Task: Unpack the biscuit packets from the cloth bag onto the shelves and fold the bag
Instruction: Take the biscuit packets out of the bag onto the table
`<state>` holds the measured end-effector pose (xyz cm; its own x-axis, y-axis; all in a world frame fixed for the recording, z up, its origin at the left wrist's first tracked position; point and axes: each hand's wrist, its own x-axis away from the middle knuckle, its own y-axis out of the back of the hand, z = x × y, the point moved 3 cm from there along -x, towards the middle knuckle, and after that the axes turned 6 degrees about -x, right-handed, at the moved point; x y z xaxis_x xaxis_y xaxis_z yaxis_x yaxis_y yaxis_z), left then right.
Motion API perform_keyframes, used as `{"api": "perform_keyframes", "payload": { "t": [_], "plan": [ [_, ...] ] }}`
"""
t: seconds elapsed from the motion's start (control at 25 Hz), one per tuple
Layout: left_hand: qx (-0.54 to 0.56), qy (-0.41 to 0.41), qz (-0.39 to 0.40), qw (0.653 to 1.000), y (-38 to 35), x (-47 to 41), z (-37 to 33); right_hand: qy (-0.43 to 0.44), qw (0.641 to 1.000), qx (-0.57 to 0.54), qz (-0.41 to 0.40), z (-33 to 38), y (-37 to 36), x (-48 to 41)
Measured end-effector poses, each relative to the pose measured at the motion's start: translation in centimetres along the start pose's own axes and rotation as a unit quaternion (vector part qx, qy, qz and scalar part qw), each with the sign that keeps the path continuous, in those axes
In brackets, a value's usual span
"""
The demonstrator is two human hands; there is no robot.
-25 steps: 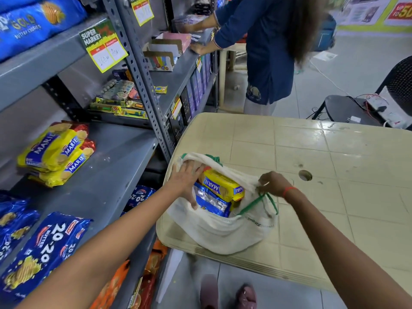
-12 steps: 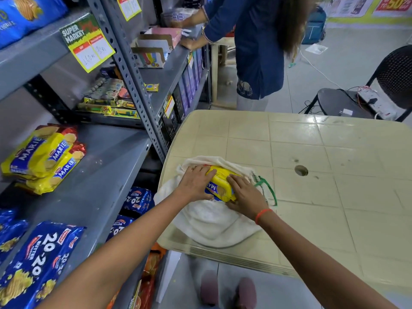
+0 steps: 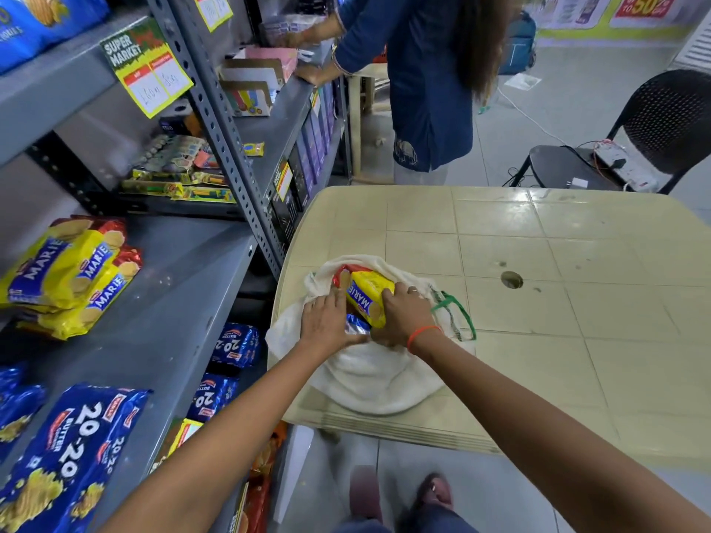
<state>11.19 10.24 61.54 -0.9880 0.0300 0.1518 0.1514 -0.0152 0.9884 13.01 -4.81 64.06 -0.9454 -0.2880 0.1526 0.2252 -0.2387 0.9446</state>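
Observation:
A white cloth bag with green handles lies on the near-left corner of the beige table. A yellow Marie biscuit packet sticks half out of the bag's mouth. My right hand grips its right side. My left hand presses the bag's cloth down beside the packet's left edge. A blue packet shows between my hands, still inside the bag. To the left, on the grey shelf, lie more Marie packets and blue 20-20 packets.
Another person in a blue top stands at the shelving beyond the table. A black chair with cables on it stands at the far right. More blue packets lie on the lower shelf. My feet are under the table's edge.
My right hand let go of the bag's rim and took hold of the Marie packet. The packet has risen out of the bag, and the cloth is pushed down around it.

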Motion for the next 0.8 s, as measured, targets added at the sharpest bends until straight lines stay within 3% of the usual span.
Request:
{"api": "perform_keyframes", "payload": {
  "t": [0.12,0.24,0.32,0.4,0.44,0.48,0.52,0.56,0.6,0.64,0.68,0.8],
  "plan": [
    [-0.072,0.006,0.117,0.990,-1.5,1.9,1.2,-0.032,0.998,-0.055,-0.010,-0.4,1.0,-0.3],
    [-0.109,0.017,0.183,0.977,-1.5,3.5,1.7,-0.095,0.969,-0.229,-0.021,-2.3,3.4,-0.1],
    [-0.024,0.027,0.169,0.985,0.5,3.2,-0.3,-0.109,0.921,-0.373,-0.006,-3.7,4.5,0.4],
    [0.204,0.044,0.129,0.969,3.2,2.2,-2.8,-0.123,0.855,-0.503,0.027,-5.0,4.9,1.1],
    [0.374,0.053,0.103,0.920,4.3,1.6,-4.1,-0.137,0.817,-0.559,0.047,-5.9,4.9,1.7],
    [0.533,0.069,0.076,0.840,5.2,1.2,-5.3,-0.149,0.770,-0.617,0.064,-6.8,4.7,2.4],
    [0.645,0.096,0.062,0.756,5.6,0.8,-6.6,-0.155,0.719,-0.673,0.075,-8.0,4.5,3.0],
    [0.707,0.123,0.063,0.694,5.6,0.6,-8.1,-0.152,0.670,-0.721,0.085,-9.5,4.3,3.5],
    [0.726,0.144,0.074,0.668,5.3,0.5,-9.7,-0.146,0.632,-0.755,0.094,-11.0,4.0,4.0],
    [0.726,0.146,0.084,0.667,5.1,0.3,-11.5,-0.145,0.613,-0.770,0.099,-12.7,3.7,4.4],
    [0.715,0.133,0.085,0.681,4.7,-0.2,-13.5,-0.152,0.619,-0.764,0.098,-14.5,3.5,4.7],
    [0.665,0.087,0.080,0.737,3.2,-1.5,-19.5,-0.226,0.710,-0.666,0.034,-20.1,3.0,5.9]
  ]
}}
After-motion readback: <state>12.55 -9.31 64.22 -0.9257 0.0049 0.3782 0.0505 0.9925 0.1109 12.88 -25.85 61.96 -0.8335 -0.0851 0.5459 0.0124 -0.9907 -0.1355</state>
